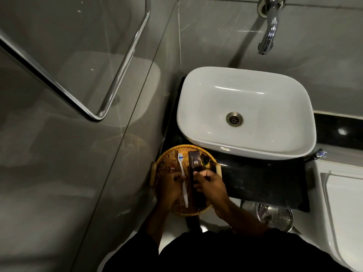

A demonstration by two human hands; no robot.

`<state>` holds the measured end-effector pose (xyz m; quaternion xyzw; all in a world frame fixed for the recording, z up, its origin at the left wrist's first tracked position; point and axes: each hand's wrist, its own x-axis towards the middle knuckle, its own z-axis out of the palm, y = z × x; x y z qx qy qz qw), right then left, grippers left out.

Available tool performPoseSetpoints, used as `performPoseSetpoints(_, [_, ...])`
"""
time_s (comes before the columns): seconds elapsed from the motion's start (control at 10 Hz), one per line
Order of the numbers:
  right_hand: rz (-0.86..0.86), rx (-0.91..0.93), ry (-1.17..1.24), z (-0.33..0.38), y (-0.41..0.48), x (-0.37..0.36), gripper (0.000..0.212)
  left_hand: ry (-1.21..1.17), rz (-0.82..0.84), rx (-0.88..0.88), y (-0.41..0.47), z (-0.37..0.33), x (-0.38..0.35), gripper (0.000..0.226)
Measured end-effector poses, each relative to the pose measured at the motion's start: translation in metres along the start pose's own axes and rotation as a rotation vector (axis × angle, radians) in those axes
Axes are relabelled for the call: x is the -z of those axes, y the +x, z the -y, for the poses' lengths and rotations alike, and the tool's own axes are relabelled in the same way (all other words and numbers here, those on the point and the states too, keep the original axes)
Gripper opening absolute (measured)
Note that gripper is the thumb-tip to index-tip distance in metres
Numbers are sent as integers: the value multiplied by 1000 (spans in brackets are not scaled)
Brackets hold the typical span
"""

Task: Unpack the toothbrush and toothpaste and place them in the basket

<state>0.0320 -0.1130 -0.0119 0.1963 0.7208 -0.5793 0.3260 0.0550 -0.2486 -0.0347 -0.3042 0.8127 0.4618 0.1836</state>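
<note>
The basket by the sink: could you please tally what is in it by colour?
In the basket:
White: 1, the toothbrush
Dark brown: 1, the box
Red and white: 1, small item
Dark, unclear: 1, small object
Total: 4

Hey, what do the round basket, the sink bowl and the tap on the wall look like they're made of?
The basket looks like woven wicker or rattan: golden-brown strands in a visible weave, matte. The sink seems glazed ceramic: smooth, white, with soft glossy highlights along its rim. The tap looks like chrome-plated metal: silvery, with mirror-like reflections. None of this can be confirmed beyond appearance.
</note>
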Motion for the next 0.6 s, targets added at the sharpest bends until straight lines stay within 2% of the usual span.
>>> performPoseSetpoints(0.1, [30,-6,-63,-7,-9,10,14,34,-25,-6,5,0,-4,25])
performPoseSetpoints(0.4, [33,152,-98,-18,-24,35,19,84,-170,-52,1,8,-18,18])
performPoseSetpoints(0.5, [45,177,-88,-19,-28,44,18,111,-169,-67,-1,6,-20,22])
performPoseSetpoints(0.6, [39,229,-70,-17,-29,56,18,139,-170,-20,-6,3,-22,36])
